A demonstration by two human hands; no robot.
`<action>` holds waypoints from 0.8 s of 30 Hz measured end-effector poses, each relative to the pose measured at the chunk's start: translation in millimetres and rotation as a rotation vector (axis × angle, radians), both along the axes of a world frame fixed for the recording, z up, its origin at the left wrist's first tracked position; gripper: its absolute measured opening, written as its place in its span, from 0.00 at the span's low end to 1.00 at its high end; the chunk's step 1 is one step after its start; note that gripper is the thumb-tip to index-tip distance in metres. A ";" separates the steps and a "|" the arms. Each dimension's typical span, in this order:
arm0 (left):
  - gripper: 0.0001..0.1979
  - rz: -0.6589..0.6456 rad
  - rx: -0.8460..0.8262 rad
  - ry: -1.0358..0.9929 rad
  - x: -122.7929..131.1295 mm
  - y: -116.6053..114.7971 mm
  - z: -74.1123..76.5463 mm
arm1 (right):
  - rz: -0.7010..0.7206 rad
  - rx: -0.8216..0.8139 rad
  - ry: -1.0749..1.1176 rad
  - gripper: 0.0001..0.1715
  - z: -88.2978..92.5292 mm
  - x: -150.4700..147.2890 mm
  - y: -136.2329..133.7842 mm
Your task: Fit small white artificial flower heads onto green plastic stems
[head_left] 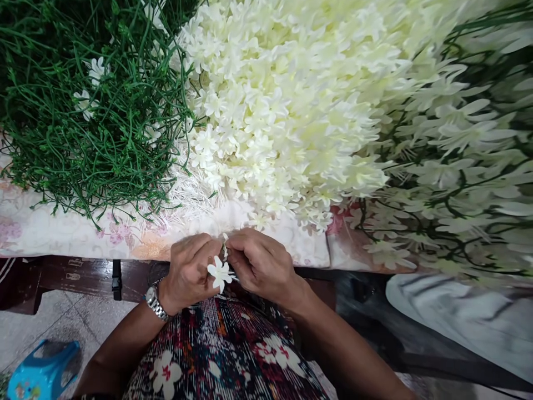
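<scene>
My left hand, with a metal watch on its wrist, is closed, and a white artificial flower with open petals sticks out from it. My right hand is closed in a pinch on a small white flower piece, between the two hands. The fingertips of both hands nearly meet at the table's front edge, and the stem is mostly hidden by the fingers. Beyond them lies a large heap of cream-white artificial blossoms. A pile of green plastic stems is at the left, with a few white blossoms on it.
Thin white stamens are heaped between the two piles. Assembled white flower sprays hang over the right edge of the flowered tablecloth. A blue plastic stool stands on the floor at lower left. Pale grey fabric is at lower right.
</scene>
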State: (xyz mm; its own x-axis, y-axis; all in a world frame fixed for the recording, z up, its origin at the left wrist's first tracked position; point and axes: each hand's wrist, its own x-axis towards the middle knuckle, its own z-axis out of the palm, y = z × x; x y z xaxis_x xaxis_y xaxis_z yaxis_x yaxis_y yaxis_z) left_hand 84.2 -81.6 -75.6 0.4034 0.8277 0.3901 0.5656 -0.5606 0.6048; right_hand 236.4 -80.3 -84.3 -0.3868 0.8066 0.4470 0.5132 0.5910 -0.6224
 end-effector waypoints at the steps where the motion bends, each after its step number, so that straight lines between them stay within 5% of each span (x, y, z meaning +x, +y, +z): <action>1: 0.06 -0.008 -0.003 0.012 -0.1 0.4 0.8 | 0.005 0.002 -0.007 0.08 -0.5 0.3 0.1; 7: 0.05 0.006 -0.060 0.006 -0.5 1.2 4.3 | 0.019 -0.031 0.027 0.07 1.1 -0.7 2.1; 15: 0.06 0.047 -0.449 -0.375 -8.4 5.2 13.2 | 0.025 -0.136 0.087 0.08 23.3 1.5 2.0; 24: 0.06 0.040 -0.434 -0.400 -9.9 3.4 13.5 | 0.056 -0.001 -0.046 0.06 35.0 4.4 2.7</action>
State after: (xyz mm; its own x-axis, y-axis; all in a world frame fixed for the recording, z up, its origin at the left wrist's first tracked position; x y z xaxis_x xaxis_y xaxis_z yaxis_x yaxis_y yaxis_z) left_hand 74.3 -78.2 -62.1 0.2602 0.9571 0.1279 0.2617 -0.1974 0.9448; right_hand 240.8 -77.5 -49.3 -0.4512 0.7838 0.4267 0.5076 0.6187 -0.5996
